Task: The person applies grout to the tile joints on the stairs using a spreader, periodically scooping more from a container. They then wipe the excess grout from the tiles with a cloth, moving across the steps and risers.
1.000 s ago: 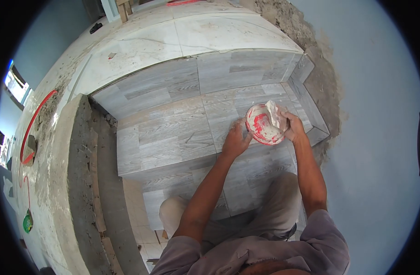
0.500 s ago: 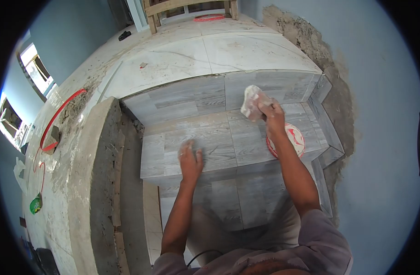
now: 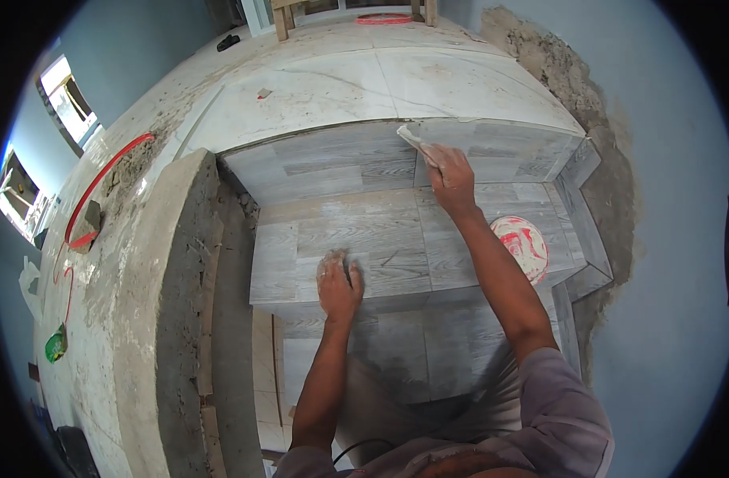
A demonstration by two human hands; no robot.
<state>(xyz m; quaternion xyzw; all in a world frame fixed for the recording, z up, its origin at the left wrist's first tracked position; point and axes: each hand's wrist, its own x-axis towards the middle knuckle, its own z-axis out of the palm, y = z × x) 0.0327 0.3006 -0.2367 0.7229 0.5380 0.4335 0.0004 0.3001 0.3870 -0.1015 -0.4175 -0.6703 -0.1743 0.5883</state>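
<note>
My right hand (image 3: 450, 176) grips a whitish, grout-smeared sponge (image 3: 417, 140) and presses it against the top edge of the grey wood-look tiled riser (image 3: 340, 163), where it meets the white marble landing (image 3: 324, 88). My left hand (image 3: 340, 287) lies flat, palm down, on the grey tiled step tread (image 3: 356, 235) near its front edge. A red and white bowl (image 3: 522, 245) smeared with white paste sits on the same tread to the right of my right forearm.
A bare rough concrete wall edge (image 3: 169, 303) runs down the left of the step. Blue wall (image 3: 667, 207) with exposed plaster closes the right. A red hose (image 3: 101, 179) and a green object (image 3: 55, 346) lie on the dusty floor at left. Wooden legs (image 3: 281, 24) stand at the far landing.
The bowl left my hands and now sits on the tread. My right hand carried the sponge up to the riser's top edge; my left hand came down flat on the tread.
</note>
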